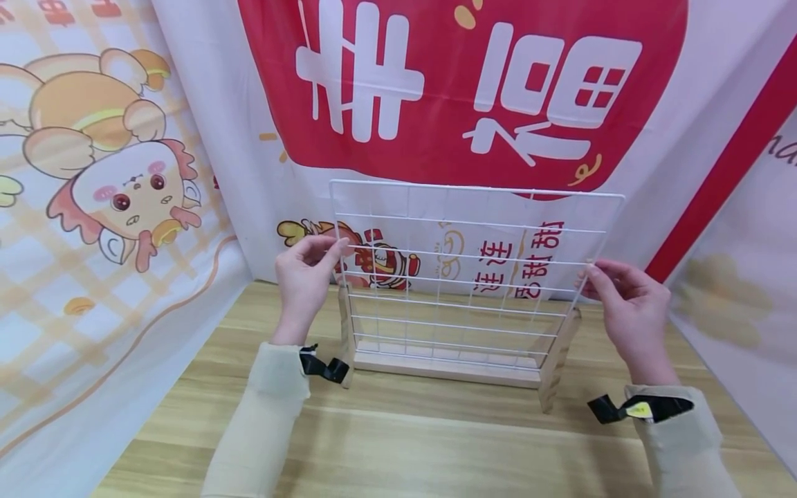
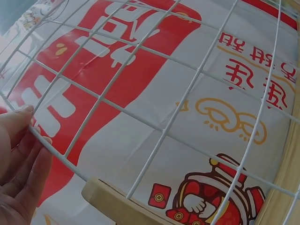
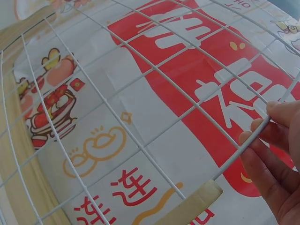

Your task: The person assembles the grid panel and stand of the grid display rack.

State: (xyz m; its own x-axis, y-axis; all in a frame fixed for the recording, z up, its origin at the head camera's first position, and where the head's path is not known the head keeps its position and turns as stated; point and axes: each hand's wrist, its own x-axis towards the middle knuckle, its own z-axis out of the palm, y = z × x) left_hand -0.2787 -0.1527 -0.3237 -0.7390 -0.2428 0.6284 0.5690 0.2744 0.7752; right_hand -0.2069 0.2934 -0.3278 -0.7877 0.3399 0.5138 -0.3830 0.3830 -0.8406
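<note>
A white wire grid panel (image 1: 470, 261) stands upright in a wooden stand, with a side post at each end and a flat base board (image 1: 448, 368) between them. My left hand (image 1: 306, 278) pinches the panel's left edge wire above the left post (image 1: 346, 332). On the opposite edge, my right hand (image 1: 631, 308) pinches the frame wire above the right post (image 1: 559, 360). The left wrist view shows the thumb and fingers (image 2: 40, 173) around the rim wire, just above the post's rounded top. A similar hold by the right fingers (image 3: 267, 173) appears in the right wrist view.
The stand rests on a wood-grain table (image 1: 398, 443). Behind it hangs a white cloth with a red printed patch (image 1: 448, 149). A cartoon-printed cloth (image 1: 112, 159) covers the left side, and another white cloth (image 1: 735, 297) borders the right.
</note>
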